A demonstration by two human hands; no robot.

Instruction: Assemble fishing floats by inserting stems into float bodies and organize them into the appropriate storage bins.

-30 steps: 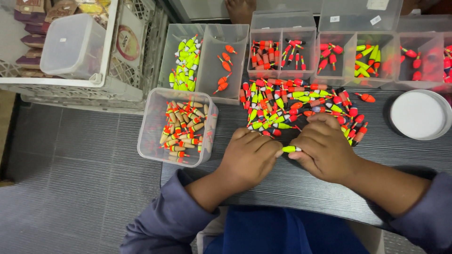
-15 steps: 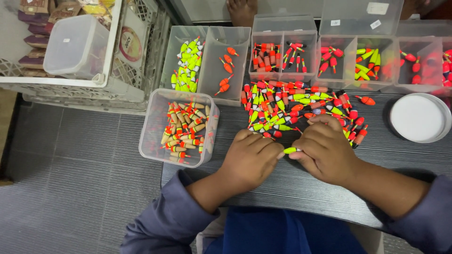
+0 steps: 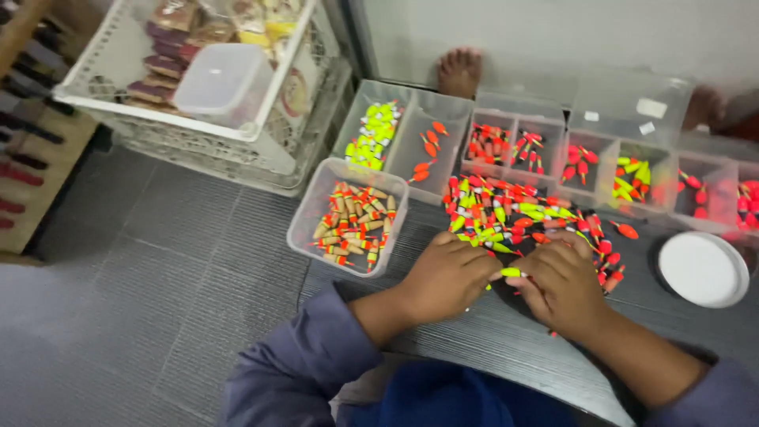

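A heap of small red, orange and yellow-green fishing floats (image 3: 522,217) lies on a dark ribbed table (image 3: 490,348). My left hand (image 3: 447,277) and my right hand (image 3: 561,285) rest side by side at the heap's near edge. Between their fingertips they pinch one yellow-green float (image 3: 511,273). A clear square tub (image 3: 304,225) of tan and red floats stands just left of my left hand.
Clear compartment boxes (image 3: 553,130) with sorted floats line the table's far side. A white round lid (image 3: 702,269) lies at the right. A white crate (image 3: 118,71) with a clear tub and packets stands on the grey floor at the left. Another person's bare foot (image 3: 458,71) shows behind the boxes.
Both hands stay at the heap with the yellow-green float between them. The head camera has swung, so the scene sits further right and tilted.
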